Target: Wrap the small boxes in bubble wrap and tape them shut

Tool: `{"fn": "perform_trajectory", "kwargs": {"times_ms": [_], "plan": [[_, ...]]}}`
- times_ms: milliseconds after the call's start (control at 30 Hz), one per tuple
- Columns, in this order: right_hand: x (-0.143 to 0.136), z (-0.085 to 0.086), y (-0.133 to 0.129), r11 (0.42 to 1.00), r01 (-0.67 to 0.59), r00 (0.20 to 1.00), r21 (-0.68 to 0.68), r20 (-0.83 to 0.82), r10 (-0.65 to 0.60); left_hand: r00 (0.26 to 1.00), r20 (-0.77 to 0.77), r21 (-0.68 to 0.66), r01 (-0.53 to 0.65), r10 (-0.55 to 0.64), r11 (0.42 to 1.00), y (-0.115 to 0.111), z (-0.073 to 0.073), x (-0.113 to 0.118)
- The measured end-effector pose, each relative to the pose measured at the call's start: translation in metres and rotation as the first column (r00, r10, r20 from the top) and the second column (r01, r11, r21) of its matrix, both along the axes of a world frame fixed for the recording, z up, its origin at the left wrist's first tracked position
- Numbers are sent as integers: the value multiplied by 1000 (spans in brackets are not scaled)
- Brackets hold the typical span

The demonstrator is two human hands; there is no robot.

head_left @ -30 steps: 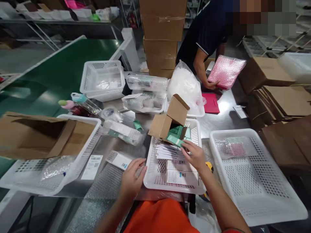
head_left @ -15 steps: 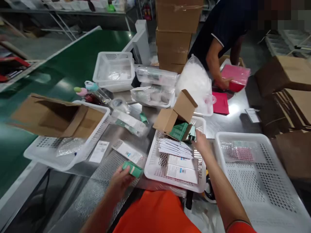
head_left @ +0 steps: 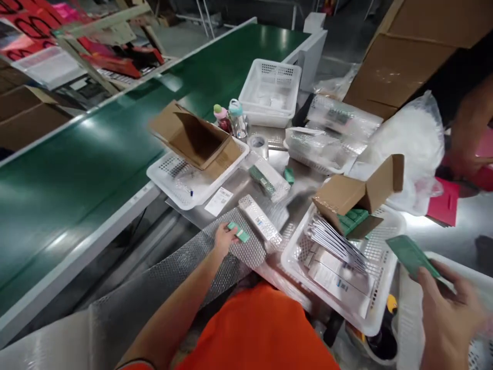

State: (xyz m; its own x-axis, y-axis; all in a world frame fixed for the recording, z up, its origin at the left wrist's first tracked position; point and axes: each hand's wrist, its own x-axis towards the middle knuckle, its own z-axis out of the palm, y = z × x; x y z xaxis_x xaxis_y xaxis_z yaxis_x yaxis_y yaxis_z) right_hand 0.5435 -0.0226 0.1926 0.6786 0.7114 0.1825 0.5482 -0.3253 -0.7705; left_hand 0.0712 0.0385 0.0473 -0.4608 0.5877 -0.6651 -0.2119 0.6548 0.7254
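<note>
The right hand point(head_left: 449, 303) has swung away from the carton point(head_left: 339, 194), fingers closed round a green packet point(head_left: 411, 254) beside the basket point(head_left: 348, 315); the left hand's point(head_left: 224, 239) fingers pinch a small green box point(head_left: 240, 233) above the bubble wrap point(head_left: 173, 264). Light grips should avoid crushing either.

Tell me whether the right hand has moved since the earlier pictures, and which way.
Yes. Judged against the white basket, the right hand has moved rightward, from the open carton out beyond the basket's right rim.

Conveyor point(head_left: 127, 139): upper left
Bottles point(head_left: 238, 123): upper centre, behind tape roll point(head_left: 263, 149)
Left packet point(head_left: 239, 233): centre, over bubble wrap point(head_left: 185, 252)
Papers point(head_left: 335, 241): lower right, in basket point(head_left: 327, 300), before open carton point(head_left: 341, 192)
</note>
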Motion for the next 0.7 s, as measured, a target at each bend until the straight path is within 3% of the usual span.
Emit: {"fn": "perform_trajectory", "kwargs": {"times_ms": [67,133,233,367,500,700], "plan": [[-40,-3,-12,994,-38,957,101,-282,65,1000,-6,5,5,-5,1000,22,-13,0],[-92,-18,-16,977,-185,904,103,-373,211,1000,-7,14,24,-24,1000,41,-23,-2],[-175,-49,-16,884,-462,843,77,-271,464,998,-6,30,61,-61,998,59,-36,-4],[-261,-92,-16,778,-629,777,-3,-34,628,990,-27,45,139,-137,989,67,-49,-11],[-304,-133,-17,723,-666,712,-184,133,690,967,-68,49,249,-246,967,69,-62,-19],[-322,-178,-7,682,-583,623,-441,296,724,909,-188,32,383,-371,923,67,-76,-24]]}}
